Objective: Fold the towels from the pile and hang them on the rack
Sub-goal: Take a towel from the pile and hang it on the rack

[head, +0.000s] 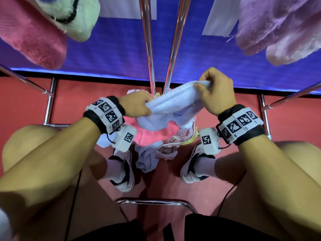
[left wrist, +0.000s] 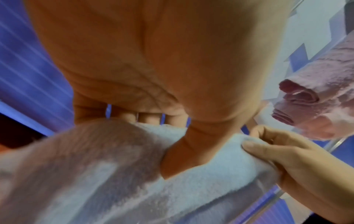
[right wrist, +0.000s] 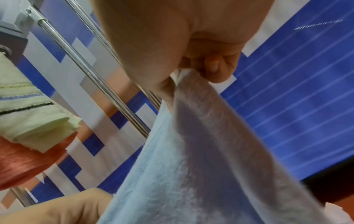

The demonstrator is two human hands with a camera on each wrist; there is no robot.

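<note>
We hold a pale blue terry towel (head: 171, 103) stretched between our two hands, in front of the two chrome upright bars (head: 147, 44) of the towel rack, which serve as our landmark. Our left hand (head: 137, 106) pinches one end of the towel just left of the bars, thumb on the near side and fingers curled behind the cloth. Our right hand (head: 215, 91) pinches the other end just right of the bars and a little higher, fingers curled tightly round a bunched corner. In the left wrist view the thumb presses into the blue pile while the fingertips (left wrist: 147, 119) show past the towel's edge; in the right wrist view the cloth hangs down from the clenched fingers (right wrist: 212, 65).

Below the towel, at the foot of the bars, the pile of unfolded towels (head: 156, 140) lies on the red floor (head: 73, 101) between our two white sneakers (head: 123, 171); it shows pink, patterned and light blue cloth. Left of the bars, high up, a folded pink towel (head: 33, 40) and a folded cream towel with a black stripe (head: 76, 16) hang on the rack. Right of the bars, a folded lilac towel (head: 279, 26) hangs at a like height. Behind the bars stands a blue panel (head: 111, 49).
</note>
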